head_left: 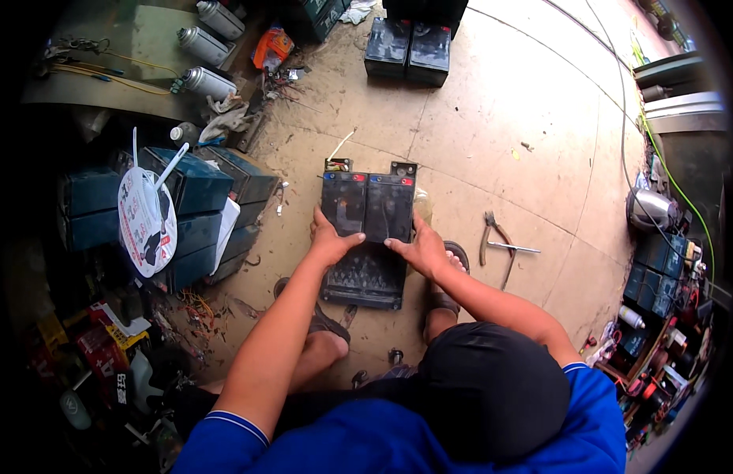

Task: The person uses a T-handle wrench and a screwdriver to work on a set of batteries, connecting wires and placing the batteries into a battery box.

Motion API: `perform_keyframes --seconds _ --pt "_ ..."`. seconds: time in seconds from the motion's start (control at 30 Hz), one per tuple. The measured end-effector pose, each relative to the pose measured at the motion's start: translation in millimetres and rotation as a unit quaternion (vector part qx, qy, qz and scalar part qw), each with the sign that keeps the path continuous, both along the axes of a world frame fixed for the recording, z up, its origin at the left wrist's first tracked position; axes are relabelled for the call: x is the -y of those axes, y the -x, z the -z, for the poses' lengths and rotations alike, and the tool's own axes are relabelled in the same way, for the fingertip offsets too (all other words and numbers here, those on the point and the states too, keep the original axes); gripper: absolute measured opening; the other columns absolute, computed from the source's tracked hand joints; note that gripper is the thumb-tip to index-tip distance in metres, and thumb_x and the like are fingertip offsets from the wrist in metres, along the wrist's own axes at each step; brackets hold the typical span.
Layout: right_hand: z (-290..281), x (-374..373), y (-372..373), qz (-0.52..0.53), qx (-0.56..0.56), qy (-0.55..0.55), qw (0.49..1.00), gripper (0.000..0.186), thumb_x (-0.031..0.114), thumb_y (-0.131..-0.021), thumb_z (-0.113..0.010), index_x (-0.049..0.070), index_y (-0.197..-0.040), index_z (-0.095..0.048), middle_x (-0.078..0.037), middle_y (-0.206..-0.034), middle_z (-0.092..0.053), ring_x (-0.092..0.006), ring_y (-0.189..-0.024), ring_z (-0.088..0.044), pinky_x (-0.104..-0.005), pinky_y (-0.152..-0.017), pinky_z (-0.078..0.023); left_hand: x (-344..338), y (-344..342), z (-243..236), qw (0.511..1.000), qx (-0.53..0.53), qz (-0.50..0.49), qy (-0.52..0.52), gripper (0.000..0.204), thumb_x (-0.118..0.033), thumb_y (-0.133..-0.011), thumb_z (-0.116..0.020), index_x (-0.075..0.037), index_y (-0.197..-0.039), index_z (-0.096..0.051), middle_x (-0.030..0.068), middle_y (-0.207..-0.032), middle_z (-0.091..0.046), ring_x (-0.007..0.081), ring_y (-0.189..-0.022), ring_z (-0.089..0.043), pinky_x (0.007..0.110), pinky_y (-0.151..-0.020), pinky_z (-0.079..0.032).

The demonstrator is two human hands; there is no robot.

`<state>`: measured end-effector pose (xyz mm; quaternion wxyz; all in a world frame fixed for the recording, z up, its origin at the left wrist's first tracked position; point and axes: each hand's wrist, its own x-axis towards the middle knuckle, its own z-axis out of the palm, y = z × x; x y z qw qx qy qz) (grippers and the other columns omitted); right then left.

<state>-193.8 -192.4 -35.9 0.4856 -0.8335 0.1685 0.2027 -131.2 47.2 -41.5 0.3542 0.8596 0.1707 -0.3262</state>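
Two black batteries (344, 207) (391, 207) sit side by side at the far end of a black plastic case (365, 278) on the floor between my feet. Blue and red terminal marks show along their far edge. My left hand (331, 241) grips the left battery, fingers down its outer side and thumb on its near edge. The right battery is held the same way by my right hand (420, 251). Most fingertips are hidden. The near half of the case shows a ribbed bottom. At its far left corner, a pale wire (342, 145) sticks up beside a small connector.
Pliers (485, 243) and a thin metal rod (520, 248) lie on the floor to the right. Stacked dark batteries (200, 241), topped by a white hand fan (145, 213), stand at left. Two more batteries (427, 57) are at the far side. Loose wires (199, 310) litter the lower left.
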Motion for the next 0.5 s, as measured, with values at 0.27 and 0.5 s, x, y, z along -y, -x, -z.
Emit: perform_keyframes --seconds 0.27,0.5 --pt "-10.6 -21.4 -19.6 0.015 -0.065 0.106 0.992 0.084 0.052 -0.076 -0.088 0.001 -0.135 -0.058 -0.025 -0.110 -0.076 -0.0424 -0.103 -0.074 -0.0463 -0.092 -0.058 -2.3 0.5 7.4 1.000 0.007 0.010 0.001 0.146 -0.036 -0.065 -0.099 -0.001 -0.166 0.000 0.0354 -0.161 -0.030 0.0461 -0.149 -0.036 0.048 -0.124 -0.034" --pt "8.8 13.3 -19.7 -0.010 -0.028 -0.030 0.999 0.067 0.041 -0.082 -0.086 -0.004 -0.128 -0.066 -0.024 -0.108 -0.077 -0.0414 -0.104 -0.074 -0.0439 -0.093 -0.057 -2.0 0.0 8.1 1.000 0.002 0.011 -0.006 0.146 -0.037 -0.065 -0.099 -0.001 -0.165 0.000 0.0359 -0.160 -0.031 0.0458 -0.149 -0.036 0.048 -0.124 -0.034"
